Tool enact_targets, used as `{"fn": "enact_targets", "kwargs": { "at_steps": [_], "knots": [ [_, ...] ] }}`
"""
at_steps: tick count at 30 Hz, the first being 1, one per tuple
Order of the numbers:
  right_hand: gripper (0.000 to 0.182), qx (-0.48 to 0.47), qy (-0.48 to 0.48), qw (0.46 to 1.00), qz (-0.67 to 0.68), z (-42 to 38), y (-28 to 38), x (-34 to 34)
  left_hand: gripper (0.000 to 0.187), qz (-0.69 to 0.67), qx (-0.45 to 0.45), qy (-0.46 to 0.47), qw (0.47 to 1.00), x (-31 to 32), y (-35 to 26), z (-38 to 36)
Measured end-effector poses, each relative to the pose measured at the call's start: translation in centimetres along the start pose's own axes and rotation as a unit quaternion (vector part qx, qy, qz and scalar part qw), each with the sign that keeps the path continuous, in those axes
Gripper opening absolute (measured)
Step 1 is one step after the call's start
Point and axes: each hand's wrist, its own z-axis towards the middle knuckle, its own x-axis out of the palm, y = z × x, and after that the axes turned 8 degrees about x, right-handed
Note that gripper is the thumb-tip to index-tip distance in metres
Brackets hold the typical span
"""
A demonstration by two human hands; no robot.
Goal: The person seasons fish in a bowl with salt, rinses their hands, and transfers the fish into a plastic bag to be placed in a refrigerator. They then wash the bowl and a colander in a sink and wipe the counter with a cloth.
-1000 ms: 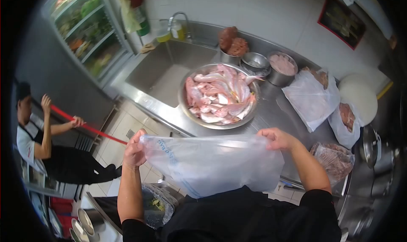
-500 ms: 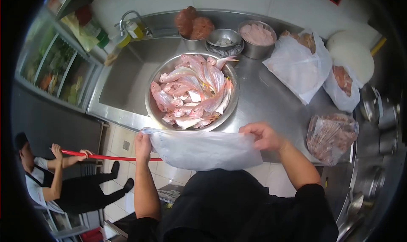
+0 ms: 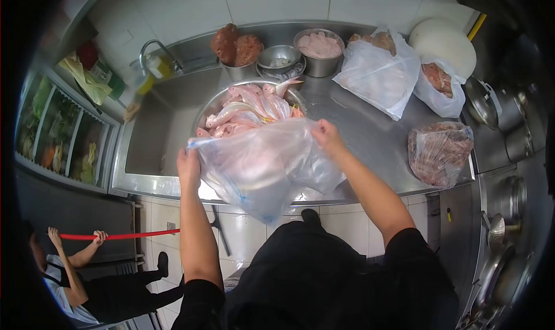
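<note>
A thin translucent plastic bag is stretched between my two hands, over the front of a round metal basin. Pinched at the bag's left upper corner is my left hand. My right hand grips the opposite corner. Pink whole fish lie heaped in the metal basin; the bag covers the nearer fish, and some show dimly through it. The bag's lower part hangs past the counter edge.
Behind the basin stand a pot of reddish meat, a small steel bowl and a pot of pink paste. Bagged meat lies right. A sink is left. A co-worker holds a red pole.
Both hands have moved forward and up, carrying the plastic bag from in front of the basin to over its near side. The bag has spread wider. My view has shifted.
</note>
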Motion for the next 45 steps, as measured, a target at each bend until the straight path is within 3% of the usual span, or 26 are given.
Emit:
{"fn": "enact_targets", "kwargs": {
  "at_steps": [1, 3, 4, 6, 9, 10, 12, 13, 14, 15, 16, 17, 18, 20, 23, 24, 26, 27, 29, 30, 31, 34, 37, 40, 43, 45],
  "knots": [
    [0.024, 0.041, 0.086, 0.987, 0.127, -0.1, 0.6, -0.4, 0.036, 0.014, -0.005, 0.010, 1.000, 0.2, -0.3, 0.7],
    [0.025, 0.119, 0.250, 0.888, 0.367, -0.9, 2.3, -2.0, 0.038, -0.106, -0.053, -0.001, 0.993, 0.1, -0.4, 1.5],
    [0.025, 0.142, 0.277, 0.890, 0.334, -0.7, 1.6, -3.3, 0.040, -0.166, -0.077, -0.007, 0.983, 0.0, -0.3, 1.8],
    [0.024, 0.190, 0.328, 0.886, 0.266, -0.6, -0.8, -5.5, 0.041, -0.127, -0.102, 0.016, 0.986, -0.5, -0.1, 2.3],
    [0.022, 0.087, 0.278, 0.955, 0.057, -2.9, -1.9, -4.5, 0.044, -0.093, -0.110, 0.033, 0.989, -0.8, 0.3, 2.6],
    [0.020, 0.014, 0.233, 0.962, -0.138, -3.3, -1.8, -4.4, 0.045, -0.086, -0.105, 0.040, 0.990, -0.5, 0.2, 2.9],
    [0.015, 0.039, 0.159, 0.978, 0.131, -3.9, -1.7, -2.3, 0.048, 0.107, -0.007, 0.041, 0.993, -1.3, 0.4, 3.1],
    [0.013, 0.039, 0.095, 0.959, 0.264, -4.2, -1.4, -2.1, 0.051, 0.126, 0.007, 0.041, 0.991, -1.5, 0.8, 2.8],
    [0.015, 0.025, 0.168, 0.941, 0.292, -3.4, -1.7, -2.8, 0.052, 0.142, 0.067, 0.092, 0.983, -2.2, 3.5, 4.3],
    [0.015, 0.018, 0.138, 0.937, 0.321, -1.5, -5.0, -1.4, 0.046, 0.100, 0.023, 0.050, 0.993, -1.1, 3.1, 4.0],
    [0.015, 0.011, 0.108, 0.930, 0.353, 0.3, -8.0, -0.5, 0.039, -0.063, 0.036, 0.098, 0.993, -0.6, 1.9, 3.1],
    [0.017, -0.013, 0.056, 0.990, 0.129, -2.5, -3.1, -0.9, 0.035, -0.050, 0.049, 0.119, 0.990, 0.1, 0.1, 2.0],
    [0.019, -0.068, 0.060, 0.995, -0.032, -2.4, -2.7, -0.5, 0.035, -0.108, 0.012, 0.126, 0.986, -0.4, 2.6, 3.8],
    [0.017, -0.057, 0.128, 0.990, -0.033, -3.8, -1.7, -0.4, 0.037, -0.089, -0.015, 0.103, 0.991, -0.8, 3.0, 4.0],
    [0.017, 0.085, 0.398, 0.912, -0.051, -4.0, -1.2, -2.4, 0.037, -0.196, -0.086, 0.137, 0.967, -1.6, 2.5, 4.9],
    [0.016, 0.012, 0.403, 0.912, -0.074, -4.4, -1.0, -2.9, 0.038, -0.179, -0.055, 0.144, 0.972, -1.6, 2.5, 4.7],
    [0.014, -0.105, 0.280, 0.951, -0.075, -4.8, -1.1, -4.5, 0.035, -0.019, 0.016, 0.142, 0.990, -0.6, -0.4, 3.6],
    [0.019, -0.099, 0.190, 0.976, 0.030, -3.0, -3.3, -3.7, 0.033, -0.049, 0.025, 0.110, 0.992, -0.1, -0.1, 3.4],
    [0.020, -0.017, -0.010, 0.992, 0.128, -3.0, -1.0, -2.8, 0.034, 0.139, 0.048, 0.062, 0.987, -0.1, -1.4, 3.2],
    [0.021, -0.041, -0.080, 0.995, 0.038, -3.0, -0.5, -1.9, 0.035, 0.179, 0.062, 0.001, 0.982, 0.0, -0.3, 3.6],
    [0.022, -0.074, -0.160, 0.983, -0.054, -2.7, 0.0, -1.4, 0.035, 0.146, 0.060, 0.005, 0.987, 0.2, -0.5, 3.4],
    [0.020, -0.043, -0.178, 0.982, 0.046, 1.3, -2.3, 0.9, 0.029, 0.103, 0.079, -0.022, 0.991, 1.0, -1.4, 3.0],
    [0.022, 0.025, -0.133, 0.991, -0.004, 3.6, -1.0, 1.6, 0.029, 0.098, 0.051, -0.030, 0.993, 1.5, 0.5, 4.7],
    [0.031, -0.058, -0.151, 0.971, -0.175, 6.5, -1.2, 1.2, 0.031, 0.159, 0.049, -0.013, 0.986, 1.0, -2.6, 2.2],
    [0.031, -0.107, -0.182, 0.950, -0.229, 8.2, -1.9, -0.5, 0.032, 0.170, 0.088, -0.014, 0.981, 0.6, -2.9, 2.7],
    [0.030, -0.091, -0.154, 0.979, -0.097, 9.9, -3.9, -1.7, 0.033, 0.136, 0.066, 0.003, 0.989, 0.2, -4.6, 0.2]
  ]
}}
